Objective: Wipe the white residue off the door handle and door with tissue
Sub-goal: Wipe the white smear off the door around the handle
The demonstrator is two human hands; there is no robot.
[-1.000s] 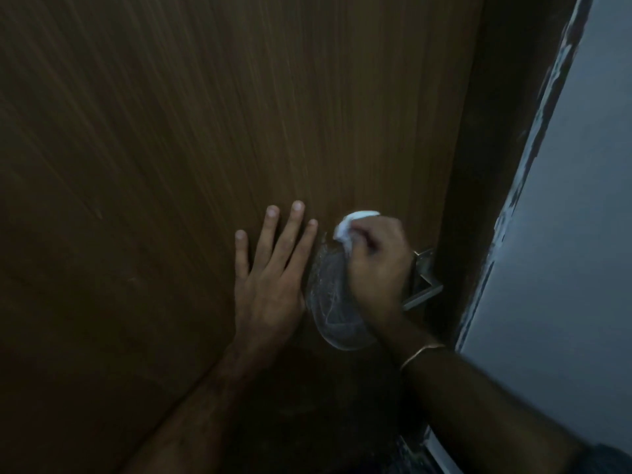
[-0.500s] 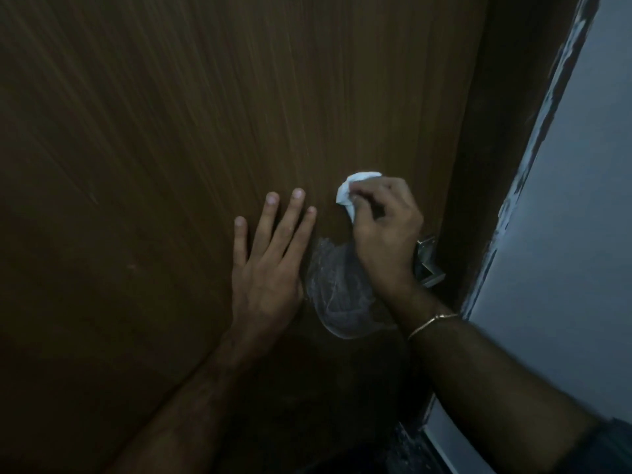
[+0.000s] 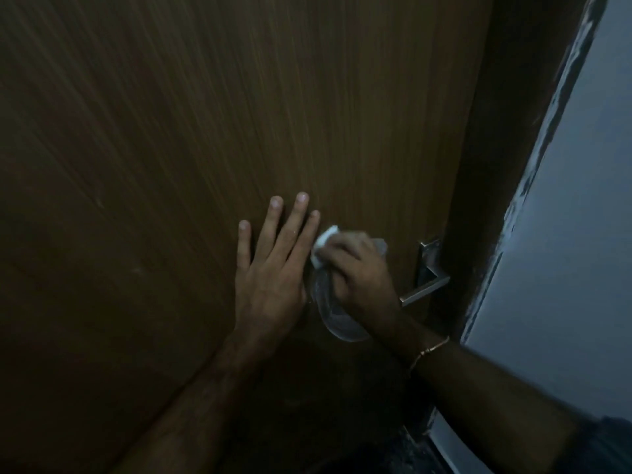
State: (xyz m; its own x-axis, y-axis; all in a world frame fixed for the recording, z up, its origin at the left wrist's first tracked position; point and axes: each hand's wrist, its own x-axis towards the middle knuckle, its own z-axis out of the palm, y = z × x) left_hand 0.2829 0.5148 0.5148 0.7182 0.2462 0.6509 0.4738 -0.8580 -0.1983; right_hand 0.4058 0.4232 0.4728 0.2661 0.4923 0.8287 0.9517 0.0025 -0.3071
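The right hand point(image 3: 359, 271) bunches the soft, light tissue point(image 3: 323, 242) tight in its grip, pressing the door point(image 3: 205, 131). The left hand point(image 3: 273, 268) lies flat, holding nothing.

Dark wood-grain door point(image 3: 205, 131), a whitish smear point(image 3: 333, 319) on it beside the metal handle point(image 3: 425, 287).

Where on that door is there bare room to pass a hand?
The wide stretch of door above and left of the left hand is bare. A narrow strip lies free between the right hand and the door handle. Crowded: both hands meet at the tissue and white residue.
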